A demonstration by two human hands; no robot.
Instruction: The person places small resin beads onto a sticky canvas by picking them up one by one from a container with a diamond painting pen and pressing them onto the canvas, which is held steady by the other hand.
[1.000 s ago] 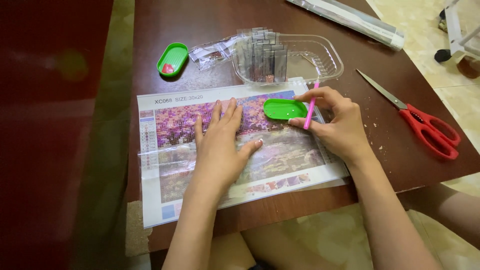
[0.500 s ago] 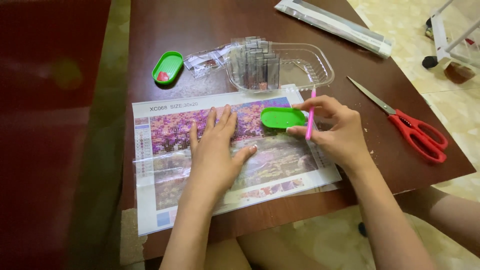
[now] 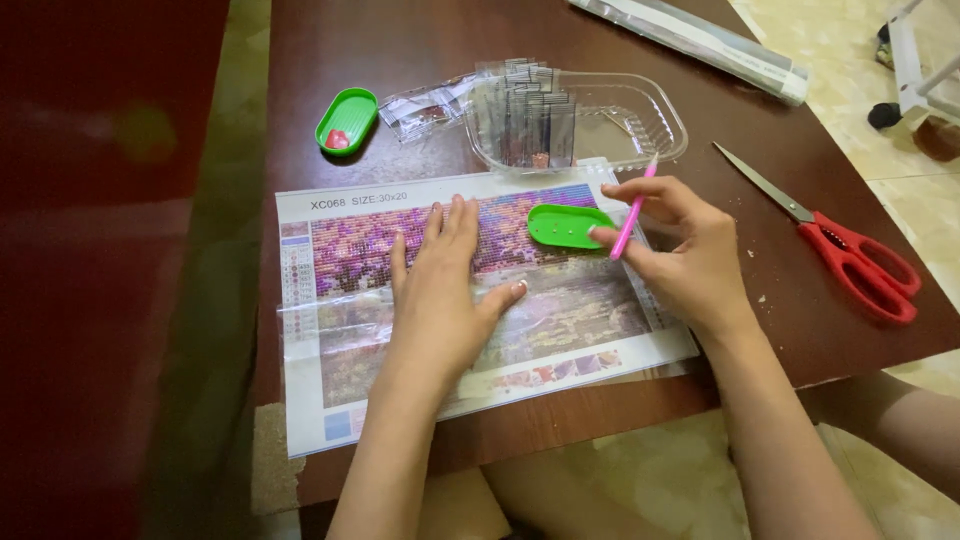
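Note:
A diamond-painting canvas [image 3: 350, 250] with a purple picture lies on the brown table [image 3: 400, 60]. My left hand [image 3: 445, 285] rests flat on it, fingers spread, pressing the clear film. My right hand [image 3: 685, 255] holds a pink pen [image 3: 633, 212] upright, its tip down by a small green tray [image 3: 568, 226] that sits on the canvas. The thumb of the right hand touches the tray's right edge.
A second green tray [image 3: 346, 120] with red beads sits at the upper left. A clear plastic tub [image 3: 640, 125] holds several small bead bags [image 3: 525, 120]. Red-handled scissors [image 3: 850, 262] lie at the right, a long rolled package [image 3: 700, 40] at the top.
My right hand with the pen has shifted slightly beside the green tray. The left hand stays flat on the canvas.

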